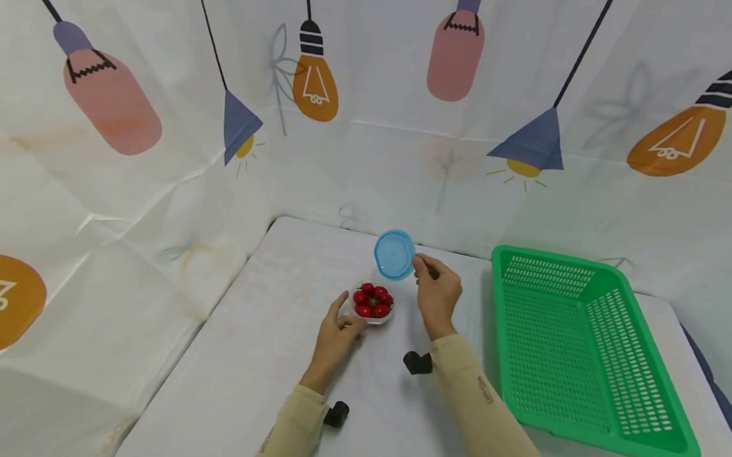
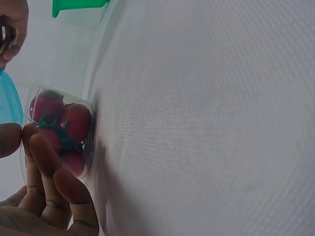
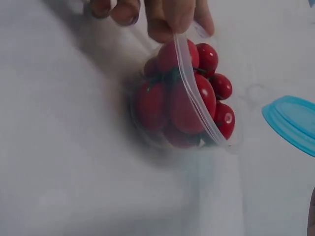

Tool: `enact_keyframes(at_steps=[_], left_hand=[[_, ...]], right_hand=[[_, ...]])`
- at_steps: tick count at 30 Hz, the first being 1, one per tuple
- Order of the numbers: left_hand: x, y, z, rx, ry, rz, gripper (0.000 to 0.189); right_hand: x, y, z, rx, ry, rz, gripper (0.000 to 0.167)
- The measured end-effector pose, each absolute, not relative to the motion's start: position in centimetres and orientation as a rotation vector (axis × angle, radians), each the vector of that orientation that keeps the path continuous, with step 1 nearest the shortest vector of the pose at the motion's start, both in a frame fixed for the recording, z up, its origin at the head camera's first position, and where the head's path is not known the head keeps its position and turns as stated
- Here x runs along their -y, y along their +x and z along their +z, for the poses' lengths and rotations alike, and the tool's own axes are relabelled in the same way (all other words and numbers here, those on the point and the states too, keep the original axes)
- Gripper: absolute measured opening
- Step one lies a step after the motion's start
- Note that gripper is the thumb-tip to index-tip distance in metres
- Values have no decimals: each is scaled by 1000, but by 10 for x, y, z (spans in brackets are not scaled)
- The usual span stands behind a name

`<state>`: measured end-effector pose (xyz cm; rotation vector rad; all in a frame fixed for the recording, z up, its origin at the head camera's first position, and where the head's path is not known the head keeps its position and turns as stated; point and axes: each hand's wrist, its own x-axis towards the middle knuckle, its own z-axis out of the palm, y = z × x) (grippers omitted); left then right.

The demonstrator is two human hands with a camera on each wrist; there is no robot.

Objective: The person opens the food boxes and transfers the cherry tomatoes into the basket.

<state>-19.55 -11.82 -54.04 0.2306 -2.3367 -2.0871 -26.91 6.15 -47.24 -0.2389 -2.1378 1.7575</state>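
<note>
A small clear plastic tub point(image 1: 376, 322) stands on the table, filled with cherry tomatoes point(image 1: 373, 301) that have green stems. My left hand point(image 1: 335, 337) grips the tub at its near left side; in the left wrist view the thumb and fingertips point(image 2: 44, 152) pinch its rim. Up and to the right, my right hand point(image 1: 438, 295) pinches the edge of a round blue lid point(image 1: 394, 255). The lid is held tilted beyond the tub and apart from it, so the tomatoes show uncovered. In the right wrist view, tomatoes rise above the tub's rim point(image 3: 189, 83).
A large green plastic basket point(image 1: 556, 351) with slotted walls stands on the right side of the white table point(image 1: 231, 390). Behind the table hangs a pale cloth point(image 1: 370, 171) printed with lamps and bulbs. Both sleeves carry small black wrist mounts.
</note>
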Motion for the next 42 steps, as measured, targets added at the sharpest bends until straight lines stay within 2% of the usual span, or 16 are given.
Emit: enact_keyframes(at_steps=[6, 21, 30, 42], left_hand=[[119, -196, -542, 2341, 240, -2083, 71], [122, -194, -543, 2332, 217, -2072, 71], [117, -191, -535, 2347, 241, -2076, 69], [118, -192, -537, 2358, 256, -2047, 71]], right_hand=[[-61, -276, -483, 1933, -521, 2125, 25], [-56, -286, -499, 1524, -945, 2629, 32], [-55, -285, -516, 1612, -1008, 2629, 37], [-52, -281, -525, 2114, -952, 2281, 37]])
